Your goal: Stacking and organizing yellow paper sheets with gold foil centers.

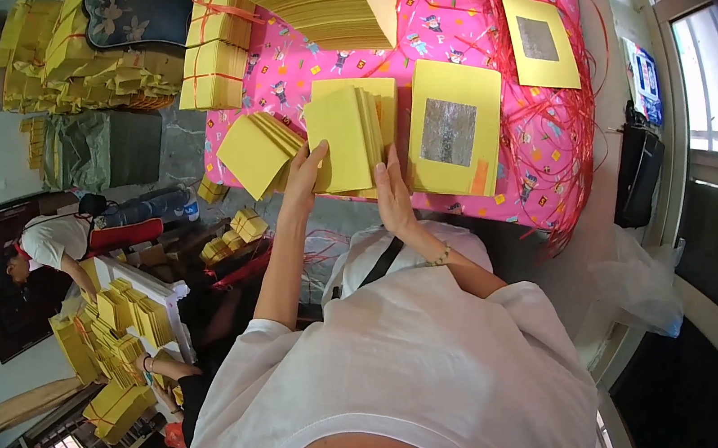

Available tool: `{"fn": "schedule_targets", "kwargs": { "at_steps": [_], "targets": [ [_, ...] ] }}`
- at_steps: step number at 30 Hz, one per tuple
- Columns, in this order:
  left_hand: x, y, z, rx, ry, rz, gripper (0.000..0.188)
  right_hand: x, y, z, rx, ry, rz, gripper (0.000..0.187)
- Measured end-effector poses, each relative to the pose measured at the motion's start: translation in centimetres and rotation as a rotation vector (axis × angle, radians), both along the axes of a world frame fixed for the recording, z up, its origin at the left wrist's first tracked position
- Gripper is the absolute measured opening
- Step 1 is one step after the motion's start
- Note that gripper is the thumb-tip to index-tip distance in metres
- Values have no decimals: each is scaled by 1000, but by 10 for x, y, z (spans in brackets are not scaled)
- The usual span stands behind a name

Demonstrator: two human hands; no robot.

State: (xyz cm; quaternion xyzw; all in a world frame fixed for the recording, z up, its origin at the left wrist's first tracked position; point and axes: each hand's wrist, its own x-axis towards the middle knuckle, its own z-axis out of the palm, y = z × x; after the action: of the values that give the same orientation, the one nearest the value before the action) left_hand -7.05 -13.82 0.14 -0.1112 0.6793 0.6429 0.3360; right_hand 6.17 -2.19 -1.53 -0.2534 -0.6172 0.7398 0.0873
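Between my two hands stands a stack of yellow paper (pixel 341 135), slightly fanned and tilted at the near edge of the pink table. My left hand (pixel 303 173) is closed on its left side, thumb on the front sheet. Along the right edge, my right hand (pixel 393 194) presses with its fingers. Behind it lies more yellow paper (pixel 378 90). Left of my left hand rests a fanned bundle of yellow paper (pixel 255 154). To the right lies a yellow stack with a silver square (pixel 448 132) on its top sheet.
The pink patterned tablecloth (pixel 303 63) carries a tall yellow paper stack (pixel 329 3), tied bundles (pixel 214 73), a silver-patched sheet (pixel 537 41) and tangled red strips (pixel 570 134). At left, two other people work at a white table (pixel 172 299) with yellow bundles. A plastic bag (pixel 637 283) hangs at right.
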Motion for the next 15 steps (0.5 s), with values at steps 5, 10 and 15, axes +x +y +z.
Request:
{"fn": "schedule_targets", "kwargs": {
  "at_steps": [5,10,15],
  "targets": [
    [-2,5,12,-142,-38,-37,56,8,-9,-10,81,13,-3,74],
    [-4,5,12,-103,-51,-45,57,8,-14,-13,85,3,46,74],
    [3,14,17,-206,-16,10,58,8,-11,-13,74,-9,82,76]
  ]
}}
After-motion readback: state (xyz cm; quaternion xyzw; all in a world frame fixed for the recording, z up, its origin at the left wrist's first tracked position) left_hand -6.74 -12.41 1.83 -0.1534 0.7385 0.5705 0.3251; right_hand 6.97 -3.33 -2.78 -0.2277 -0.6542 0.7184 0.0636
